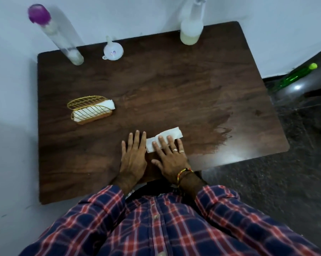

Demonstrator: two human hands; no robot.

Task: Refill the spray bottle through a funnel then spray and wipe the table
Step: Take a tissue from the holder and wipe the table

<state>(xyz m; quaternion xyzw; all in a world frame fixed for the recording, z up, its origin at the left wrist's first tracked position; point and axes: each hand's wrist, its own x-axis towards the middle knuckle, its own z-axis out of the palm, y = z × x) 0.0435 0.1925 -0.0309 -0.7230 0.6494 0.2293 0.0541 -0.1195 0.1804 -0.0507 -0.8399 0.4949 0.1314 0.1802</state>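
My right hand (169,159) lies flat with its fingers pressing a folded white tissue (171,134) onto the dark wooden table (156,85) near the front edge. Just left of it, my left hand (133,154) rests flat on the bare wood, fingers spread, holding nothing. A wet smear (218,130) darkens the wood to the right of the tissue. At the back edge stand a spray bottle (192,28) with pale liquid in its base, a small white funnel (112,50) lying upside down, and a tall clear bottle with a purple cap (56,34).
A yellow wire napkin holder (90,110) with white tissues sits on the left half of the table. White walls close the back and left sides. A green bottle (296,76) stands on the dark floor to the right.
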